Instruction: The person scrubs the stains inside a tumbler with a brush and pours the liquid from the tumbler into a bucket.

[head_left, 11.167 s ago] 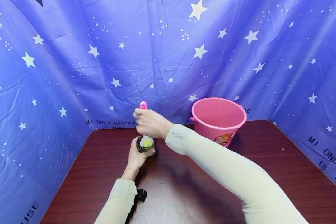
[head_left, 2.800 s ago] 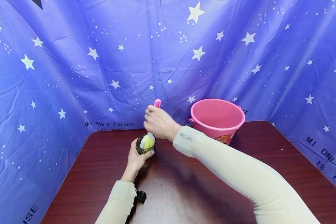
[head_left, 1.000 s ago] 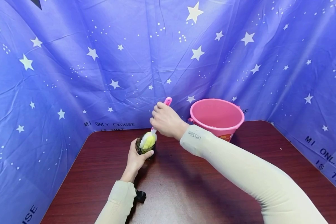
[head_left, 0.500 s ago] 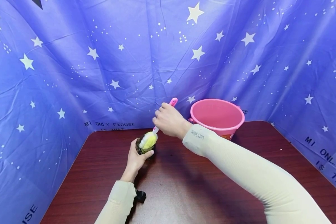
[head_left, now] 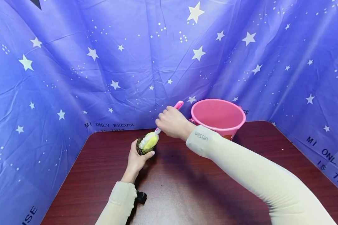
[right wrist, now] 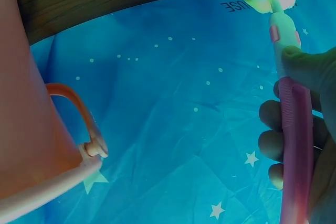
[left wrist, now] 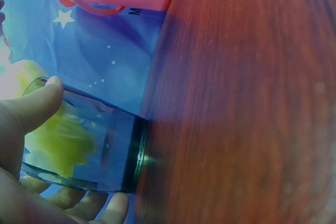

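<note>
Behind the dark red surface [head_left: 169,204] hangs a starry blue curtain [head_left: 169,47]. From the head view, the left hand [head_left: 136,158] is curled round a glass [head_left: 144,152], and the right hand [head_left: 173,122] grips a leaning sponge brush [head_left: 150,141], its soft end inside. To scrub well, I'd brace the glass firmly — and twist gently along its wall. The left wrist view shows thumb and fingers on opposite sides of the glass. In the right wrist view, fingers wrap the brush's pink handle. I count two hands, one glass, one brush, one bucket [head_left: 218,112].
</note>
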A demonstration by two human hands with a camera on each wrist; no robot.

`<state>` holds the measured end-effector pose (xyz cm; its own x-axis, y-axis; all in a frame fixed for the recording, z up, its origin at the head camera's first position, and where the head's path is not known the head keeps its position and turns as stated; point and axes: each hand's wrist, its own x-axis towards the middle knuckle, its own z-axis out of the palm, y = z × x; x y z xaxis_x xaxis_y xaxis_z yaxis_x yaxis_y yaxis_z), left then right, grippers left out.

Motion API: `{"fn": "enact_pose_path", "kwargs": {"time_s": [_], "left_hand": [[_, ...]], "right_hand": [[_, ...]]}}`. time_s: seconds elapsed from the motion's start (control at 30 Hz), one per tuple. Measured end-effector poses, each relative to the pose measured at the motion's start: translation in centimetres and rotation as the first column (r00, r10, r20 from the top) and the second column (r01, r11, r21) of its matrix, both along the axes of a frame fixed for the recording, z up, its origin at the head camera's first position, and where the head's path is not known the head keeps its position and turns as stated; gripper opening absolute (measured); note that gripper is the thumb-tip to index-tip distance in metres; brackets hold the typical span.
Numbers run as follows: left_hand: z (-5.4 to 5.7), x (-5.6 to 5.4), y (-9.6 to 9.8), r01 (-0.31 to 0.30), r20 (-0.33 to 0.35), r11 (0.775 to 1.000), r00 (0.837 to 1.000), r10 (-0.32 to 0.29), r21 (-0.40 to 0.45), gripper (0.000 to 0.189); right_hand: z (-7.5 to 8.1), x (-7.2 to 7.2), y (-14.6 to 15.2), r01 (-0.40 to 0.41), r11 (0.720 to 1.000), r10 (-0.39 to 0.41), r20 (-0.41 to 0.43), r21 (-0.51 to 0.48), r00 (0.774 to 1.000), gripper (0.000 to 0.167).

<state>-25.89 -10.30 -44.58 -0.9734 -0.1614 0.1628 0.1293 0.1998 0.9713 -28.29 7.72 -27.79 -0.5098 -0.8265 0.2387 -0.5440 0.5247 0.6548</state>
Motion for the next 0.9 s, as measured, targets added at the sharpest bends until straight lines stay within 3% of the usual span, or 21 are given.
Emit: {"fn": "enact_pose_path", "kwargs": {"time_s": [0.9], "left_hand": [[0.0,0.1,-0.1,-0.002,-0.011,1.0,1.0,0.002,-0.015,0.08]], "right_hand": [[-1.0,-0.2,1.4,0.005,0.995,-0.004,0.014,-0.095,1.0,0.009]]}}
